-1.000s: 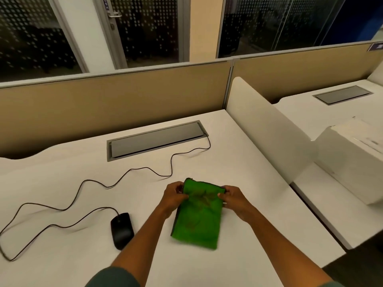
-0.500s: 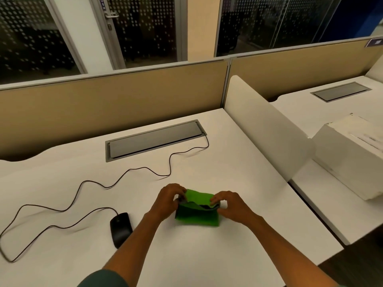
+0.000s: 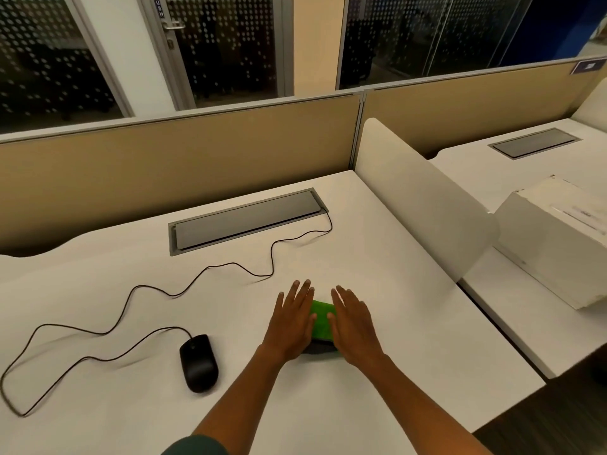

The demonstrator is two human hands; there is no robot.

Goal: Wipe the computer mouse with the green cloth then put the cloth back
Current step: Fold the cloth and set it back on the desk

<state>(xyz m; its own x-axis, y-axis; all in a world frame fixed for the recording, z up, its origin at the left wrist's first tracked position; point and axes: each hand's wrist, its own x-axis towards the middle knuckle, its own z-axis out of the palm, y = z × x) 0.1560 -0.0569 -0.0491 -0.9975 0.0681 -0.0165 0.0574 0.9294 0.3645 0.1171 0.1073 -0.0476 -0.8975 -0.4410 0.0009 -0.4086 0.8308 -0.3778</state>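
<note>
The green cloth (image 3: 322, 320) lies folded small on the white desk (image 3: 394, 290), mostly covered by my hands. My left hand (image 3: 292, 323) rests flat on its left side, fingers stretched out. My right hand (image 3: 353, 326) lies flat on its right side, fingers also extended. Neither hand grips the cloth. The black computer mouse (image 3: 198, 362) sits on the desk to the left of my left forearm, untouched, with its black cable (image 3: 138, 290) winding away to the back.
A grey cable hatch (image 3: 243, 218) is set into the desk behind the hands. A white divider panel (image 3: 420, 198) bounds the desk on the right. On the neighbouring desk stands a white box (image 3: 555, 238). A beige partition (image 3: 164, 159) closes the back.
The cloth hung unfolded between both hands, then was folded down onto the desk. Now both hands have let go and press flat on the folded cloth.
</note>
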